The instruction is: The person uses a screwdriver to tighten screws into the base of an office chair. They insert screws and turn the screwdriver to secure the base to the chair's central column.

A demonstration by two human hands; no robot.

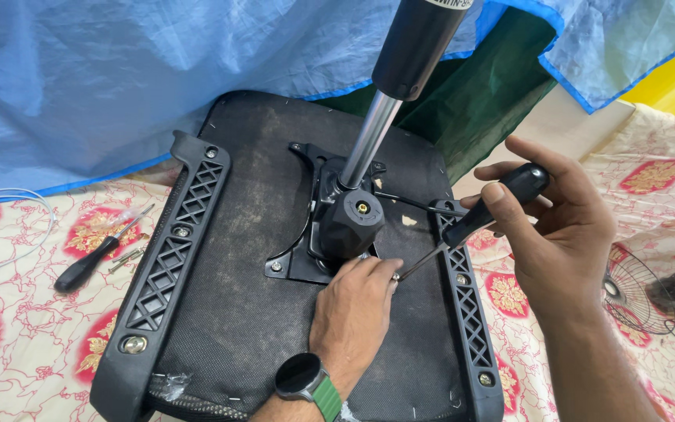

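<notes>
While the right hand [564, 227] holds a black screwdriver [474, 223] tight, its thin tip points to 8 o'clock, at a small screw by the left hand [357, 301]. That hand lies curled on the upside-down chair seat [228, 312], pinching the screw at the metal plate [298, 262]. Another screwdriver [91, 262] lies on the flowery cloth [9, 328] at 9 o'clock.

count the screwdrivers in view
2. One screwdriver is in the right hand, its tip by the left hand on the seat; the other screwdriver lies on the cloth at left.
</notes>
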